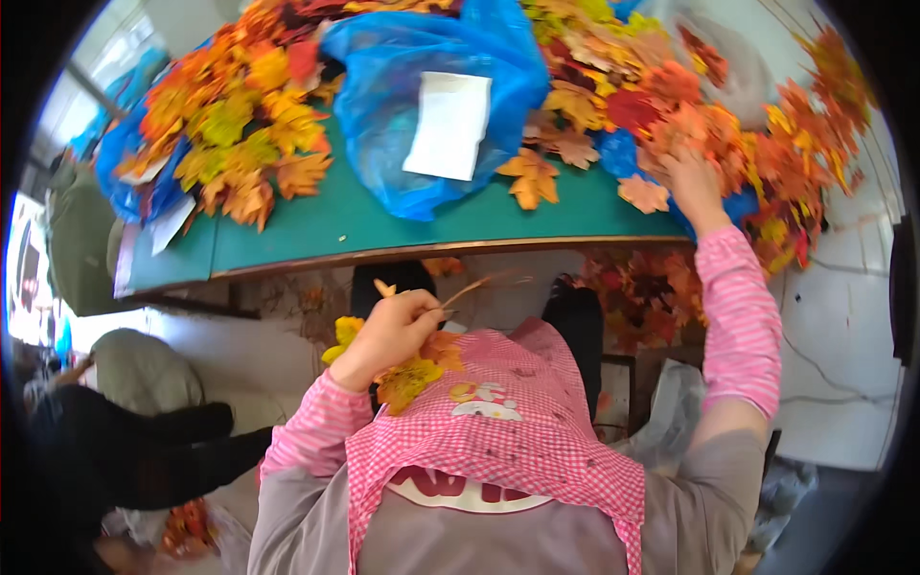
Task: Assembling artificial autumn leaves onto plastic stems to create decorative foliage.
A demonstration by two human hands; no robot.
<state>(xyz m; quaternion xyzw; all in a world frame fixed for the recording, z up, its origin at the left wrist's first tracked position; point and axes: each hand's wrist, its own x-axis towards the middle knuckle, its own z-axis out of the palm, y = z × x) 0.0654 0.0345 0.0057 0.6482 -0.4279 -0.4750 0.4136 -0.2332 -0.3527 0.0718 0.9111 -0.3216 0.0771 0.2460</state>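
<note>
Green table (316, 225): under bag and leaves
Orange leaf heap (786, 149): table's right end
Blue bag (379, 105): table's middle
Left hand (395, 329): fingers pinching thin stems (476, 285)
Right hand (692, 184): in heap; fingers unclear
Yellow-green leaf (406, 384): just below left hand

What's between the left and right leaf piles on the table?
Head view: a blue bag with a white paper on it; some green table shows between bag and left pile.

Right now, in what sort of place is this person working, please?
Probably a workshop for artificial foliage: piled autumn-coloured leaves and a blue plastic bag lie on a green table, and the left hand holds thin stems.
</note>
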